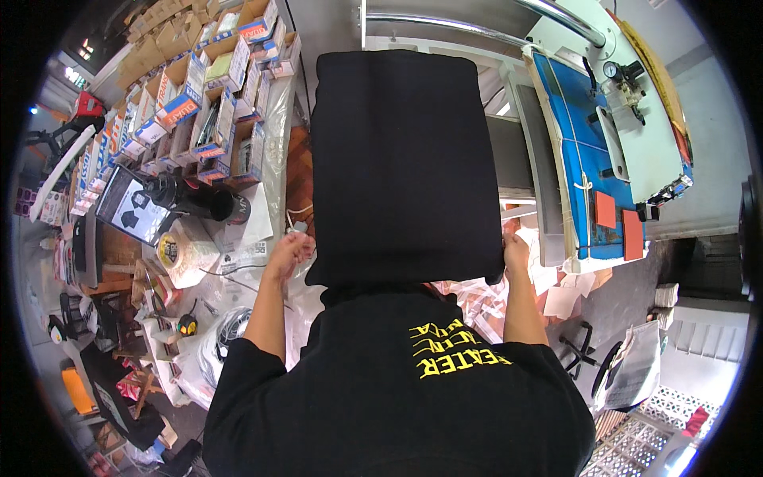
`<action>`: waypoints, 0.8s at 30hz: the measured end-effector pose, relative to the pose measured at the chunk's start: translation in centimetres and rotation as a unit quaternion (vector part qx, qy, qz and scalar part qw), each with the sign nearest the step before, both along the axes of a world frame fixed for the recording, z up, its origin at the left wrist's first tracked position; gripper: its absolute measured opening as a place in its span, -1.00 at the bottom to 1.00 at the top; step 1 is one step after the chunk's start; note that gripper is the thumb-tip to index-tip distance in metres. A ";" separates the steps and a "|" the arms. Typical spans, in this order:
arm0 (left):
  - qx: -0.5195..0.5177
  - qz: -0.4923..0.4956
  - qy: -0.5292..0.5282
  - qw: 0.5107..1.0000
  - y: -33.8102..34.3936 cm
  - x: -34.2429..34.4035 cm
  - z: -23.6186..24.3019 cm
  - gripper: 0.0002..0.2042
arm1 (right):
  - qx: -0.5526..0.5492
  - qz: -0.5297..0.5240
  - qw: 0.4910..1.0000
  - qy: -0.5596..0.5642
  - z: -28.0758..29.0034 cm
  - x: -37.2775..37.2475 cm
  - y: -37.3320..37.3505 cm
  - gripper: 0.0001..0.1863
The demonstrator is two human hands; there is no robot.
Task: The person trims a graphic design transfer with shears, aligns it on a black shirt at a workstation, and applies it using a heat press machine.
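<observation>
A black cloth [405, 167], smooth over a flat, rounded-corner rectangular form, fills the middle in front of me. Its near edge sags in soft folds by my chest; whether it is a garment cannot be made out. My left hand [292, 253] is beside its lower left edge, fingers curled together; what they hold, if anything, is hidden. At the lower right edge, the fingers of my right hand [515, 253] close on the cloth's side, partly hidden behind it.
Open cardboard boxes [226, 63] crowd the left table, with a tablet [133, 205], a black bottle [191, 197] and a tape measure [187, 325] nearer. On the right stand a blue-topped press bed [568, 143] and a pressure gauge [611, 70]. Metal bars [445, 24] cross the far side.
</observation>
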State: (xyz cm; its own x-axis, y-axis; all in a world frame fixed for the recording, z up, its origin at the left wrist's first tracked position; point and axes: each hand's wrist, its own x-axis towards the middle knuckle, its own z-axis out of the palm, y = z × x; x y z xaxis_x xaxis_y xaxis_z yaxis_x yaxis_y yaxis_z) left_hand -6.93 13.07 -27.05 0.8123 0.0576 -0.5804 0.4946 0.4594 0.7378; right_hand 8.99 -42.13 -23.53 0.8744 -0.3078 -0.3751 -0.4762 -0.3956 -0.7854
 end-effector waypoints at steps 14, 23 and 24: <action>0.192 0.191 -0.120 0.955 6.2 32.7 5.3 -0.71 | -0.235 0.074 0.938 -0.244 9.1 -7.2 4.1 -0.82; 0.142 0.218 -0.023 0.965 9.7 39.7 0.6 -0.69 | -0.260 0.043 0.959 -0.107 3.6 -12.2 -1.3 -0.75; 0.226 0.187 -0.026 0.956 6.6 39.6 1.5 -0.70 | -0.270 0.022 0.960 -0.074 2.3 -14.6 -2.7 -0.74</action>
